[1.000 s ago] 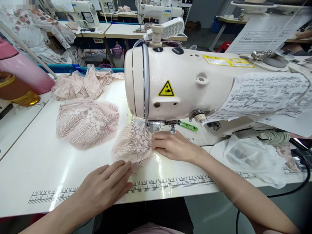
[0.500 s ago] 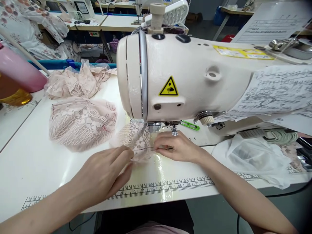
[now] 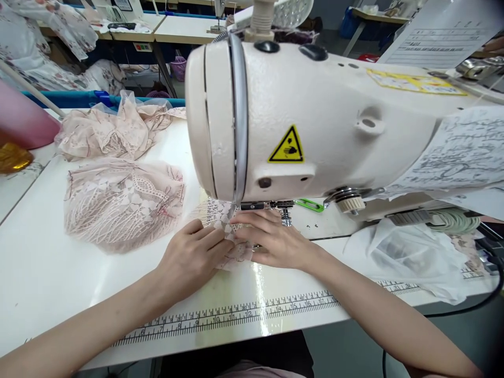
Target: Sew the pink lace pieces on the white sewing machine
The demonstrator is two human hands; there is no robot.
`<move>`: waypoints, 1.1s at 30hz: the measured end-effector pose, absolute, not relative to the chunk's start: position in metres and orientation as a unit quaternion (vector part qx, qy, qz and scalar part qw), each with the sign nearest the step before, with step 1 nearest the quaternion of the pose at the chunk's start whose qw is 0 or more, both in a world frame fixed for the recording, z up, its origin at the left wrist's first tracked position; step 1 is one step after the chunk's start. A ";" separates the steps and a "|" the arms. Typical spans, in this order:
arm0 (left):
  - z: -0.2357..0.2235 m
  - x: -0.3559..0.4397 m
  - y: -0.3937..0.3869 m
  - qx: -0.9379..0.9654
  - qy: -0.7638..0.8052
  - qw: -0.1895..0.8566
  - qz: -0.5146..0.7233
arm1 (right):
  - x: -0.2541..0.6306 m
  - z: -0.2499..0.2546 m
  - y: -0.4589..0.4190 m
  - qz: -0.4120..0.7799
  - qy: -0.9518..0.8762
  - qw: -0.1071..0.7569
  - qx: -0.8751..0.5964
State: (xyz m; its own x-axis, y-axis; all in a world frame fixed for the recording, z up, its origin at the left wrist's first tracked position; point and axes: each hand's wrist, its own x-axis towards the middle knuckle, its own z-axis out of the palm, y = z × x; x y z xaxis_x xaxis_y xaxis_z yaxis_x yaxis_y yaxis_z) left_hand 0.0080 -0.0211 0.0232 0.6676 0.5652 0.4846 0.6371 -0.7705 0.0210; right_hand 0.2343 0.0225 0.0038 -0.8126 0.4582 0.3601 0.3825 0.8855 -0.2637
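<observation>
Under the head of a white sewing machine point(image 3: 331, 121) lies a piece of pale pink lace fabric point(image 3: 241, 254), partly covered by my hands. My left hand point(image 3: 195, 254) is closed on its near left side, with the fingers curled and the knuckles up. From the right, my right hand point(image 3: 275, 240) reaches in just below the presser foot area. Its fingers are stretched out and slightly apart, with the tips resting on the lace. The needle is hidden behind the machine head and my fingers.
Another lace piece point(image 3: 124, 205) lies flat on the left, with crumpled pink fabric point(image 3: 114, 126) behind it. A printed ruler point(image 3: 232, 317) runs along the front edge. Sheer white fabric point(image 3: 413, 257) is at right, and a green clip point(image 3: 310, 205) lies by the machine.
My left hand has moved right and up, nearer my right hand. The right fingers have gone from a pinch to stretched out over the lace. The view has shifted slightly.
</observation>
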 end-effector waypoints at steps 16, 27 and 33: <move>-0.002 -0.001 -0.011 -0.917 -0.357 -0.002 -0.181 | 0.236 -0.009 0.022 0.050 -0.943 0.284 -0.167; -0.004 -0.002 -0.010 -0.915 -0.359 0.008 -0.182 | 0.236 -0.013 0.024 0.039 -0.961 0.219 -0.166; -0.006 -0.002 -0.010 -0.921 -0.346 0.020 -0.179 | 0.238 -0.014 0.023 0.049 -0.954 0.236 -0.180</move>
